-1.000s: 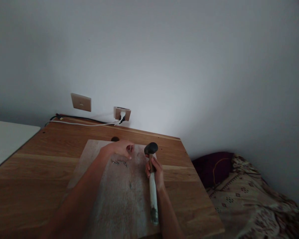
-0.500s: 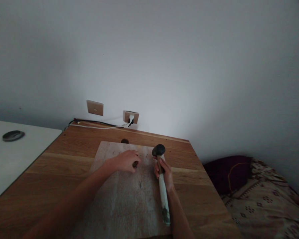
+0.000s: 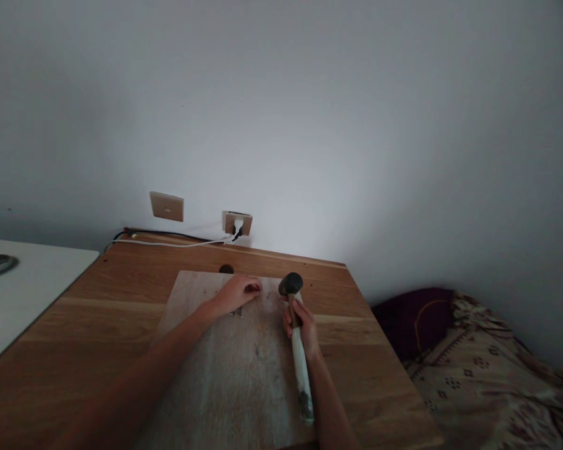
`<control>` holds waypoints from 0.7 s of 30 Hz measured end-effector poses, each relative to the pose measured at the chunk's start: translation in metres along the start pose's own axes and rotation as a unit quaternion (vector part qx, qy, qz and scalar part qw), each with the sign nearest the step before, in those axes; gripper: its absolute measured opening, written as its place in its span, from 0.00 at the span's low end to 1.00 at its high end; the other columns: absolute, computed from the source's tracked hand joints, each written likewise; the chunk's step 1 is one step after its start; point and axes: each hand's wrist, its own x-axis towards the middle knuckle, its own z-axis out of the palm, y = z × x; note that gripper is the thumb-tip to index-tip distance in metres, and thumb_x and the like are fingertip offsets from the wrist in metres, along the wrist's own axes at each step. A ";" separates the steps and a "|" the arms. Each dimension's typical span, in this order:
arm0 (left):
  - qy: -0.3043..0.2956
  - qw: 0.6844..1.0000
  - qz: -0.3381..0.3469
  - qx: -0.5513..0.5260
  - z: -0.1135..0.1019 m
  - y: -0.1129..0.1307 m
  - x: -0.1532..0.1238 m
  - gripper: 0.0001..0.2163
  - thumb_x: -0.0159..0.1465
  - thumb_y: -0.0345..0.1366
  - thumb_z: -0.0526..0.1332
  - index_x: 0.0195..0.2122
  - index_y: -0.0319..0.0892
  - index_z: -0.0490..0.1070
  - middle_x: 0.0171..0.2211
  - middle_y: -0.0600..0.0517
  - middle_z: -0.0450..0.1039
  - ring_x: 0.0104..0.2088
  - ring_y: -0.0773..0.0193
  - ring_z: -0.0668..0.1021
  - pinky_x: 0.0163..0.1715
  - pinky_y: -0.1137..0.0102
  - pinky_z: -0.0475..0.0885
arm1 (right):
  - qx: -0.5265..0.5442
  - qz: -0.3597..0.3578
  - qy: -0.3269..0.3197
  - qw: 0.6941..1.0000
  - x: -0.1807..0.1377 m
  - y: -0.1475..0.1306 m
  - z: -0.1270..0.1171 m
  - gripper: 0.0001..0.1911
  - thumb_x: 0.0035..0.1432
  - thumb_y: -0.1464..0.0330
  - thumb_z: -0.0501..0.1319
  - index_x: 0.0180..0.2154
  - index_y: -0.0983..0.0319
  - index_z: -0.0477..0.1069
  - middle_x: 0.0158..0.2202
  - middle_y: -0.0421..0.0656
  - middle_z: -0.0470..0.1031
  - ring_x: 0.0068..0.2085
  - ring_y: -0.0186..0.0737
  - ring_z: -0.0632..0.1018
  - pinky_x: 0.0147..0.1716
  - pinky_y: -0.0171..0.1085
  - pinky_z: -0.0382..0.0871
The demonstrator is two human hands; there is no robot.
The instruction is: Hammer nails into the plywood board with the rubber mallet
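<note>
We have board [image 3: 216,375] on table [image 3: 380,375] beneath our left fingers [image 3: 256,281]; mallet [image 3: 299,362] to their right; socket [image 3: 246,225] on wall [image 3: 309,137] beyond them.

Bare hands and forearms of the person. The left hand [image 3: 237,294] and right hand [image 3: 306,329] have slender fingers and narrow wrists. The left forearm [image 3: 169,353], uncovered, broadens toward its shadowed lower end; the right forearm [image 3: 329,400], likewise uncovered, appears slimmer.

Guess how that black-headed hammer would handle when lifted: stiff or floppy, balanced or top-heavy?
The hammer would probably feel top-heavy, since its thick dark head sits at one end of a slimmer handle. That long, straight handle looks stiff, so I'd expect no flopping.
</note>
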 end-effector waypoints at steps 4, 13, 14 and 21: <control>-0.019 0.999 0.006 0.050 -0.001 0.001 -0.004 0.08 0.62 0.24 0.64 0.37 0.42 0.80 0.37 0.49 0.82 0.41 0.57 0.81 0.46 0.66 0.71 | 0.001 -0.001 0.005 1.000 0.000 0.000 0.001 0.29 0.47 0.48 0.73 0.41 0.64 0.78 0.18 0.32 0.65 0.13 0.28 0.63 0.10 0.29 0.53; -0.008 0.998 0.000 0.062 0.003 0.001 -0.004 0.08 0.63 0.28 0.65 0.43 0.43 0.79 0.42 0.48 0.82 0.44 0.55 0.81 0.49 0.64 0.71 | -0.030 -0.013 0.008 0.999 -0.006 -0.005 0.012 0.26 0.52 0.49 0.71 0.41 0.64 0.79 0.18 0.33 0.66 0.14 0.29 0.63 0.11 0.30 0.53; -0.004 0.998 -0.007 0.055 0.004 0.000 -0.004 0.11 0.63 0.28 0.65 0.46 0.43 0.78 0.43 0.47 0.83 0.44 0.55 0.82 0.49 0.64 0.72 | -0.040 -0.011 0.008 0.999 -0.005 -0.008 0.016 0.26 0.52 0.49 0.71 0.42 0.64 0.79 0.18 0.33 0.66 0.14 0.29 0.64 0.11 0.30 0.54; 0.018 1.000 -0.023 0.002 0.008 -0.004 -0.006 0.18 0.62 0.29 0.67 0.54 0.41 0.74 0.41 0.47 0.83 0.41 0.56 0.83 0.45 0.65 0.74 | -0.076 0.014 -0.052 0.996 -0.001 -0.016 0.049 0.23 0.51 0.48 0.71 0.34 0.62 0.77 0.17 0.34 0.67 0.14 0.30 0.65 0.12 0.31 0.56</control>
